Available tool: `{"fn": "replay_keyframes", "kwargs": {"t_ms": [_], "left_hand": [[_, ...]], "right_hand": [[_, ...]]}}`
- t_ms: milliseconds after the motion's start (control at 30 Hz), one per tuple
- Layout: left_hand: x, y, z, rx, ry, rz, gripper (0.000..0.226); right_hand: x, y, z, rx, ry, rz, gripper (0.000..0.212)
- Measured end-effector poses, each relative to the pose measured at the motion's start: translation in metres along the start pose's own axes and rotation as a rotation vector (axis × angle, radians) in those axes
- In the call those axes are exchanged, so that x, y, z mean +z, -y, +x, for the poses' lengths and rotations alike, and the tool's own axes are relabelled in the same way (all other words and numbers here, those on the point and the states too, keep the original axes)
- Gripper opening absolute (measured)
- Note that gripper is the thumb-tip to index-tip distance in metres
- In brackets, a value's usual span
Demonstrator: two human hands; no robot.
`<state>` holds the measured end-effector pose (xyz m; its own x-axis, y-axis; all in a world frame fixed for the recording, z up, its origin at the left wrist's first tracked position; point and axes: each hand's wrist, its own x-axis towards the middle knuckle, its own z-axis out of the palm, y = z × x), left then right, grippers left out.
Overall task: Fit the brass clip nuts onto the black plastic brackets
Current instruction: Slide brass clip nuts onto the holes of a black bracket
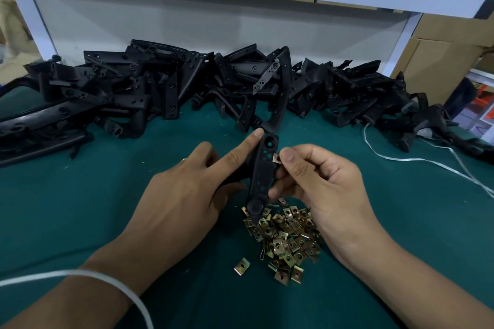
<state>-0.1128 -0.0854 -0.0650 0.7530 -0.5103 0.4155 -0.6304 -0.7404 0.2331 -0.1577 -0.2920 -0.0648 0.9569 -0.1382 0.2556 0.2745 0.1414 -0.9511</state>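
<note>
Bracket, black plastic, long perforated strip form: held in my left hand above the green cloth-covered table, fingers curled round its left edge, index finger laid straight along it to the top. Long axis runs near-vertical in view, slightly tilted; the end with the round hole points away from me toward the heap of unfitted black plastic brackets, the rounded boss end points down at the pile of brass clip nuts.

Clip nut, brass, small folded square: pinched between thumb and fingers of my right hand, touching the bracket's right edge, just below the top hole. Which way its open mouth faces I cannot tell.

Step in hand, by my judgement: sliding the nut onto the edge. To do well: keep the bracket braced by the index finger, present the nut's mouth square to the edge, push sideways until its hole lines with the bracket's.

Stray brass clip nut: lies apart, nearer me.
</note>
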Motion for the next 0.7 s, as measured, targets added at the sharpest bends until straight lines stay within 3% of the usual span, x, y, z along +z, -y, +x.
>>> {"fn": "replay_keyframes", "kwargs": {"t_ms": [267, 433, 700], "left_hand": [[0.001, -0.004, -0.001, -0.004, -0.031, 0.043, 0.067], [0.005, -0.009, -0.001, -0.038, -0.053, 0.138, 0.082], [0.011, -0.008, -0.002, 0.028, -0.044, 0.055, 0.094]], "right_hand": [[0.003, -0.001, -0.004, -0.039, -0.076, -0.124, 0.029], [0.008, -0.003, -0.007, -0.021, -0.121, -0.102, 0.033], [0.001, 0.0, -0.009, -0.012, -0.002, -0.059, 0.03]]}}
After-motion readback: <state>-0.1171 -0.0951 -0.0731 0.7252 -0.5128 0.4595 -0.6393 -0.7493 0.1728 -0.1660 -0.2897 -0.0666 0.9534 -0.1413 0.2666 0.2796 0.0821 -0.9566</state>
